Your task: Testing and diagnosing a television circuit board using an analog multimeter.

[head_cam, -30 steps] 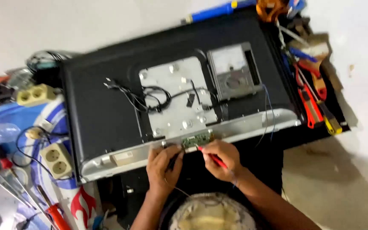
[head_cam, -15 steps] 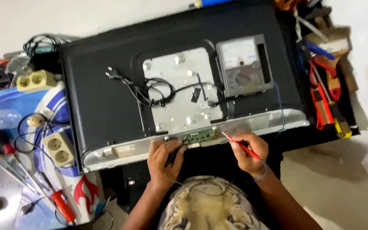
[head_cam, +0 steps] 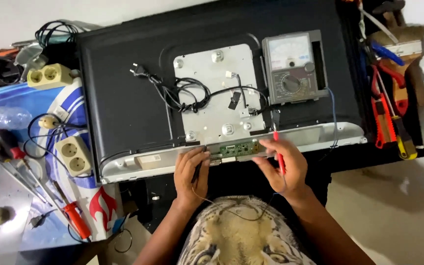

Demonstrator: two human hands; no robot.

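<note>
Two probes meet the circuit board (head_cam: 241,147): the right hand (head_cam: 283,167) grips the red probe (head_cam: 279,154), now nearer the board; the left hand (head_cam: 191,172) pinches the black probe (head_cam: 198,169).

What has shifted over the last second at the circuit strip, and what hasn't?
The right hand has swung its red test probe upright, tip now at the right end of the small green circuit board. The left hand still holds the black probe at the board's left end. The grey analogue multimeter stays on the black television back.
</note>
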